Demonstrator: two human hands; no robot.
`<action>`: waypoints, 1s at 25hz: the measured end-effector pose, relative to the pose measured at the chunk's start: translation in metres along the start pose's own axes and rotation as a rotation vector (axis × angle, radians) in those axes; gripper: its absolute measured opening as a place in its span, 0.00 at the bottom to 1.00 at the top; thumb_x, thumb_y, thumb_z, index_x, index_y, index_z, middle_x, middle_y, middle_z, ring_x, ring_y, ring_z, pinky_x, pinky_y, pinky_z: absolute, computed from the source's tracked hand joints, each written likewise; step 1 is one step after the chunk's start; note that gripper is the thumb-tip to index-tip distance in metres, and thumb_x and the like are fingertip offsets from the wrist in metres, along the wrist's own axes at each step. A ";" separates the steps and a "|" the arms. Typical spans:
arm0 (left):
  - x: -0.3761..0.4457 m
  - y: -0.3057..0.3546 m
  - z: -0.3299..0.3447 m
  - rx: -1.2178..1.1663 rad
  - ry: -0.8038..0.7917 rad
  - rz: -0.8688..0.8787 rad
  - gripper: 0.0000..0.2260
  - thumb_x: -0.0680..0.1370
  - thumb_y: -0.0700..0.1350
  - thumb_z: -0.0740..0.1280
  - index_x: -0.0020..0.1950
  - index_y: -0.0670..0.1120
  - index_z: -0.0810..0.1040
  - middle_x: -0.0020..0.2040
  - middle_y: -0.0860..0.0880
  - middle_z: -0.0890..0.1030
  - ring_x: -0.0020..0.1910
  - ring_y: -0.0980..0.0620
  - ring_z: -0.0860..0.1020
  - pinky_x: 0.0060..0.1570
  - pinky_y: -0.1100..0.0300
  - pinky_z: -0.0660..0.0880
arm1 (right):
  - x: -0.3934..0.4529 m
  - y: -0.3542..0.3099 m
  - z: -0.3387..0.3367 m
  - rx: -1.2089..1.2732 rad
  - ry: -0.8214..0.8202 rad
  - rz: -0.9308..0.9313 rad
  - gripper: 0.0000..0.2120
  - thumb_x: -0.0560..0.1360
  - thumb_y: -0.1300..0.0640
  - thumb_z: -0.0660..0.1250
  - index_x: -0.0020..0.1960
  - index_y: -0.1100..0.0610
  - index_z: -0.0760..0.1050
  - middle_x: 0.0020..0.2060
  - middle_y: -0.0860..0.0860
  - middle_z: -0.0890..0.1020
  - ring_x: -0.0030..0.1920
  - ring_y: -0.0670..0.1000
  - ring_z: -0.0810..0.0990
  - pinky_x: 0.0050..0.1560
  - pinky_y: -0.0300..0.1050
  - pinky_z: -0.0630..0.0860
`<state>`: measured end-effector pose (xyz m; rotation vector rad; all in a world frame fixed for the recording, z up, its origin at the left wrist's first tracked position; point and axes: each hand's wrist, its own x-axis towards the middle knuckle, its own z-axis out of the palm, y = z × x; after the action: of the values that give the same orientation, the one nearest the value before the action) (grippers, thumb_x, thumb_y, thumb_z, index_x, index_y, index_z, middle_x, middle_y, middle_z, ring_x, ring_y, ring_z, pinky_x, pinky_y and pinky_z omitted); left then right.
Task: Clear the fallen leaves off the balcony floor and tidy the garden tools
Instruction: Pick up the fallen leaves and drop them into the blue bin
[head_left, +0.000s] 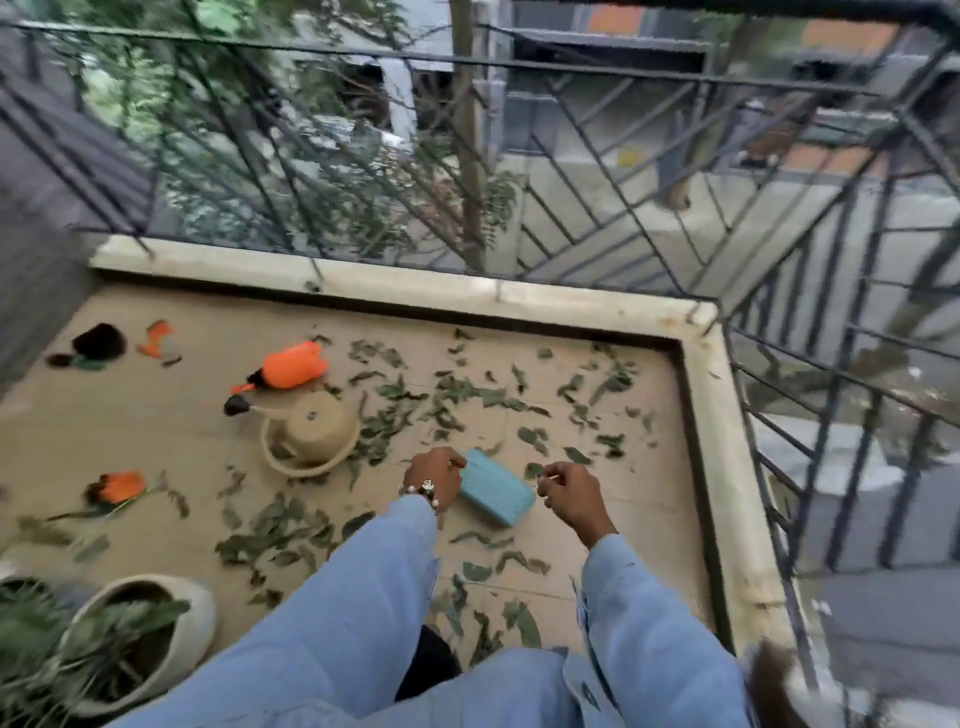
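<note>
A person in pale blue sleeves reaches both arms forward and down over a tan balcony floor (519, 358) scattered with green fallen leaves (457, 395).

The left hand (434, 475), with a beaded bracelet at the wrist, has its fingers curled at the near left corner of a light blue rectangular box (496, 488) that lies on the floor. The fingertips touch or sit right against the box edge, but blur makes it unclear whether they actually grip it.

The right hand (569, 491) is just to the right of the box, apart from it, with thumb and fingers drawn together in a pinch. Whether a leaf is held between them is too blurred to tell.

Leaves lie all around both hands: beyond them toward the railing (597, 171), to the left, and nearer along the arms.

To the left of the left hand and a little farther away, a beige pot (317, 428) rests upside down inside a shallow beige saucer. Beyond that lies an orange spray bottle (291, 366) on its side, with a black nozzle. Farther left is a small orange tool (119, 488) with a dark part. At the far left corner are a black object (98, 340) and an orange scrap.

Close to the left arm, near the bottom left, a white planter (192, 618) holds green plant cuttings.
</note>
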<state>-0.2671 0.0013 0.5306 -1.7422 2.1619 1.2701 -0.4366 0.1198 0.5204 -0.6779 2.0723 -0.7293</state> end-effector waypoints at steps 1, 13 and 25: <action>0.003 -0.018 -0.022 0.005 0.027 -0.014 0.13 0.78 0.38 0.59 0.56 0.47 0.81 0.53 0.42 0.83 0.49 0.43 0.81 0.47 0.55 0.78 | 0.006 -0.021 0.019 -0.047 -0.033 -0.040 0.08 0.76 0.62 0.63 0.51 0.62 0.80 0.43 0.57 0.83 0.44 0.57 0.81 0.46 0.48 0.78; 0.017 -0.200 -0.205 0.066 0.314 -0.269 0.16 0.80 0.39 0.57 0.62 0.50 0.79 0.59 0.42 0.80 0.56 0.40 0.78 0.52 0.51 0.76 | 0.046 -0.225 0.249 -0.665 -0.249 -0.592 0.11 0.77 0.58 0.61 0.41 0.63 0.77 0.41 0.61 0.81 0.45 0.63 0.78 0.41 0.49 0.71; 0.109 -0.312 -0.365 0.041 0.352 -0.540 0.17 0.80 0.40 0.56 0.66 0.49 0.74 0.61 0.41 0.78 0.57 0.39 0.78 0.54 0.50 0.77 | 0.144 -0.400 0.443 -0.941 -0.523 -0.868 0.10 0.76 0.59 0.59 0.46 0.63 0.77 0.45 0.62 0.81 0.47 0.63 0.79 0.41 0.49 0.71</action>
<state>0.1080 -0.3172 0.5419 -2.4470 1.6391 0.8259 -0.0623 -0.3665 0.5037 -2.1001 1.4821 0.0941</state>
